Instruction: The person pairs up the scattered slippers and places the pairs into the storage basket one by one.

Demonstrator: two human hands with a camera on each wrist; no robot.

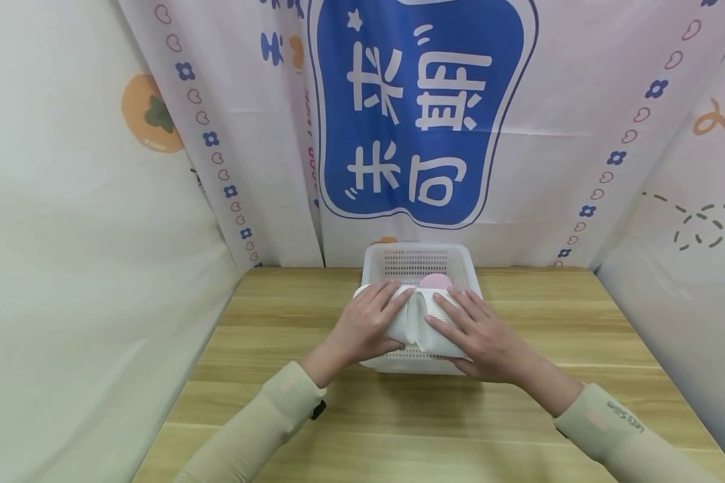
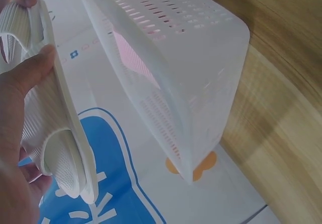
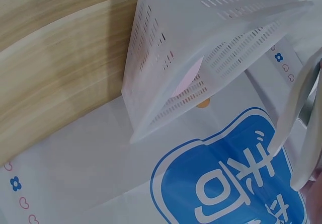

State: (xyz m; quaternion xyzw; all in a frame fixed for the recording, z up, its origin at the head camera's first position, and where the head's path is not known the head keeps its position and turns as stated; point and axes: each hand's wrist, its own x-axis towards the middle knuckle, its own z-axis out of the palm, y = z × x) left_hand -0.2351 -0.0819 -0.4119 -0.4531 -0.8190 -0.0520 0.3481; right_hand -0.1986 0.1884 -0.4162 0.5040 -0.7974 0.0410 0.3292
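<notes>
Head view: both hands are holding a pair of white slippers (image 1: 419, 325) together over the near edge of a white perforated basket (image 1: 377, 258), centre of frame. Left hand (image 1: 365, 322) is gripping the left slipper, fingers lying over its top; right hand (image 1: 480, 335) is doing the same on the right slipper, fingers spread. Hands are close together, not touching each other. Something pink (image 1: 435, 280) is sitting inside the basket, just behind the slippers. Basket is standing on the wooden surface (image 1: 266, 335), against the printed backdrop (image 1: 423, 114). Left wrist view: thumb is pressing on a ribbed white slipper at frame left, basket to its right. Right wrist view: slipper edges are showing at far right.
</notes>
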